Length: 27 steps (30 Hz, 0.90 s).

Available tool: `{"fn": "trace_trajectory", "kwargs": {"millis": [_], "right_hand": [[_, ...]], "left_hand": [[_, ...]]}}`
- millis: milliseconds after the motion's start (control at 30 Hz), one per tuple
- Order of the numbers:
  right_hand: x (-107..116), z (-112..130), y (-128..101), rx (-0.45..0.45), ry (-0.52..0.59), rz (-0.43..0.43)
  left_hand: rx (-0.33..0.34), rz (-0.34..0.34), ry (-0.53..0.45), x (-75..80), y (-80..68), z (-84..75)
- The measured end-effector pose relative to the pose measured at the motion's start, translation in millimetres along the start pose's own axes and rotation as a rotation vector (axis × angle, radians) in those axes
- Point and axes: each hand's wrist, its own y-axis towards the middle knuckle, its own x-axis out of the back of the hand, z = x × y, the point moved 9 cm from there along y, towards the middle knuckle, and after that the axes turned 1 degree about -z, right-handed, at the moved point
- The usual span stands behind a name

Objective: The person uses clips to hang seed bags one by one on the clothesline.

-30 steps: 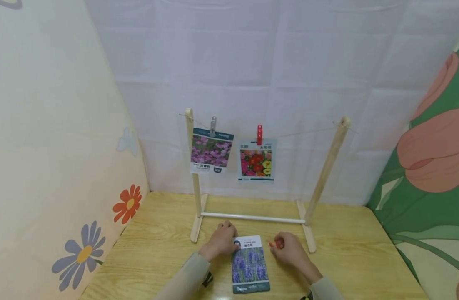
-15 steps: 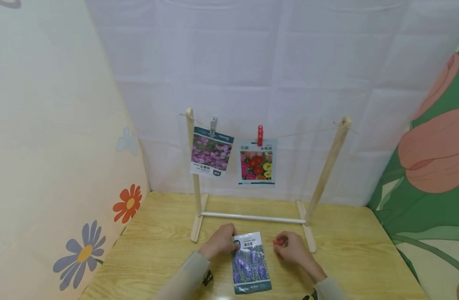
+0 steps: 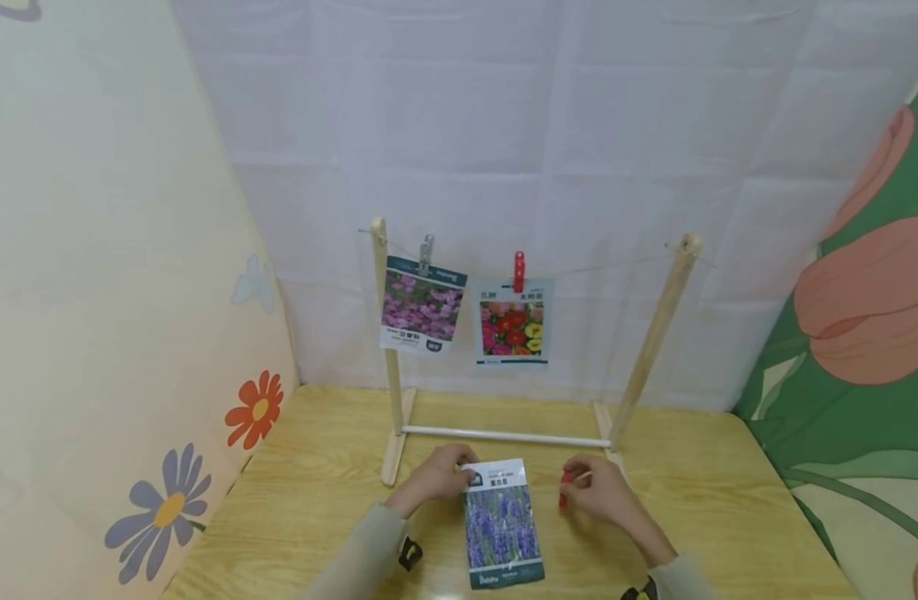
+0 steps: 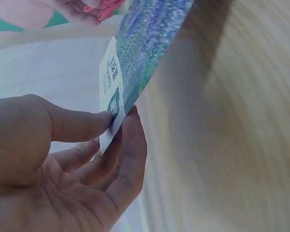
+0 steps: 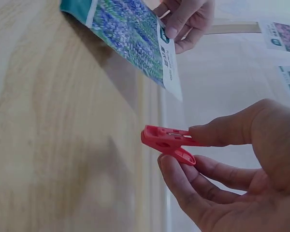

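Observation:
My left hand [image 3: 438, 479] pinches the upper left corner of a seed packet [image 3: 501, 525] with purple flowers, thumb on the printed front. In the left wrist view the packet [image 4: 145, 48] is tilted up off the table. To its right, my right hand [image 3: 597, 487] holds a red clothespin [image 5: 169, 141] by its handles, between thumb and fingers. The clothespin's tip is apart from the packet. Behind, a pink-flower packet [image 3: 423, 304] hangs from a string by a grey clothespin [image 3: 426, 254]. Beside it a red clothespin [image 3: 519, 272] holds a packet with red and yellow flowers [image 3: 513, 325].
A wooden stand with a left post [image 3: 393, 383], a right post [image 3: 654, 342] and a white bottom rod [image 3: 504, 435] stands on the wooden table [image 3: 309, 467]. The string [image 3: 601, 265] runs between the posts. A white cloth [image 3: 459, 108] hangs behind.
The seed packet's top edge has risen a little in my left hand. My right hand has moved slightly right and up, and the red clothespin has turned in its fingers.

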Motion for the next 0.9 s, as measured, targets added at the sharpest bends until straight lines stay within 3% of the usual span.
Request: {"fn": "trace_trajectory", "kwargs": {"millis": [300, 667, 900], "right_hand": [[28, 27, -7, 0.023, -0.021, 0.049], [63, 49, -12, 0.029, -0.046, 0.001], [80, 56, -13, 0.052, -0.105, -0.012]], "left_hand": [[-0.047, -0.026, -0.026, 16.8, -7.3, -24.0], [-0.154, -0.083, -0.082, 32.5, -9.6, -60.8], [-0.175, -0.047, -0.065, 35.3, -8.9, -72.2]]}}
